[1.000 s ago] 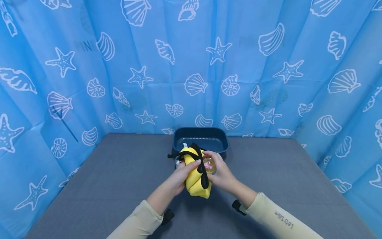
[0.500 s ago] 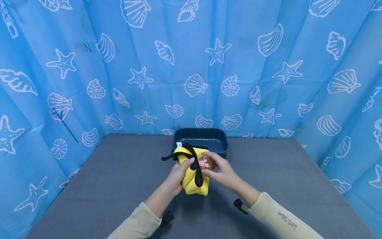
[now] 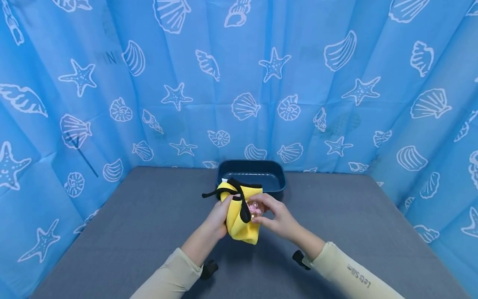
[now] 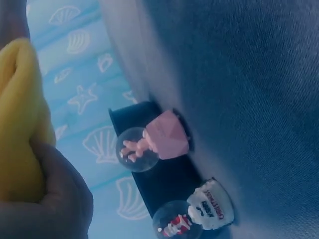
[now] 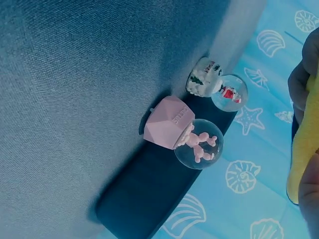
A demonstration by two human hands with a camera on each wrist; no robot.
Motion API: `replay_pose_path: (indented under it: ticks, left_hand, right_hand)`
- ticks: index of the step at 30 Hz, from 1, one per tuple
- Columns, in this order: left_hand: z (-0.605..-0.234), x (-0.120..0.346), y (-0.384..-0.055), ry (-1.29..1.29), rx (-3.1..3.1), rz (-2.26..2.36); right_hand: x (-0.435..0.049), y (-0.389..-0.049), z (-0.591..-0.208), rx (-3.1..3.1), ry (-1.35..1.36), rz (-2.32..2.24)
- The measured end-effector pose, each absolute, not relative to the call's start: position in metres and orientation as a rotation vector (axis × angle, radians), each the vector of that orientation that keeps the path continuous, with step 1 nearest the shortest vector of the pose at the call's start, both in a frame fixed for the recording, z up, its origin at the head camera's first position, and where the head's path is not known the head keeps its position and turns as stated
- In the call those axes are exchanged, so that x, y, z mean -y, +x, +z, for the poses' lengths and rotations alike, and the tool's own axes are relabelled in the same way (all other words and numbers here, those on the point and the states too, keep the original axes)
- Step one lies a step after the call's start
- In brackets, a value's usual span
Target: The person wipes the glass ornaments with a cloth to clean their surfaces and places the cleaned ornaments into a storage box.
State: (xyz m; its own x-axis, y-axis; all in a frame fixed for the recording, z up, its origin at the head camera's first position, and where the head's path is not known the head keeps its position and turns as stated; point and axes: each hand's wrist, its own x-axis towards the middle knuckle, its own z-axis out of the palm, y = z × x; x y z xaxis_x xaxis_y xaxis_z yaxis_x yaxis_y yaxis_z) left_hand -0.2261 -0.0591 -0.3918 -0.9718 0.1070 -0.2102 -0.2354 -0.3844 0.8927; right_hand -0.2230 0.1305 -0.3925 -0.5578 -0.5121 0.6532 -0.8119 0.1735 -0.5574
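My left hand (image 3: 217, 216) grips a bunched yellow cloth (image 3: 239, 230) with black edging and a small white tag, above the table. Facing it, my right hand (image 3: 278, 216) holds a snow globe (image 3: 255, 209) with pink pieces inside, thumb and fingers around its clear ball. The ball is right up against the cloth; its base is hidden by my hand. In the right wrist view, part of the cloth (image 5: 305, 149) shows beside my fingers. Two more snow globes stand on the table, one with a pink faceted base (image 5: 169, 122), one with a white Christmas base (image 5: 202, 77).
A dark blue rectangular bin (image 3: 274, 179) stands at the back of the grey table (image 3: 168, 216), behind the standing globes. Blue curtains (image 3: 239, 62) with white shells and starfish enclose the back and sides.
The cloth and my left hand have shifted slightly left. My right hand has brought the globe leftward against the cloth, and the cloth's folds have changed.
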Motion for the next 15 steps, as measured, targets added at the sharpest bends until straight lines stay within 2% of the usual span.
replay_pose_path:
  ticks: [6, 15]
  left_hand:
    - [-0.395, 0.067, -0.229, -0.231, -1.65, 2.428]
    - [-0.39, 0.073, -0.228, -0.02, -1.614, 2.368]
  right_hand:
    - [-0.131, -0.222, -0.393, 2.093, 1.352, 1.318]
    - [-0.133, -0.22, -0.387, 2.352, 0.91, 1.581]
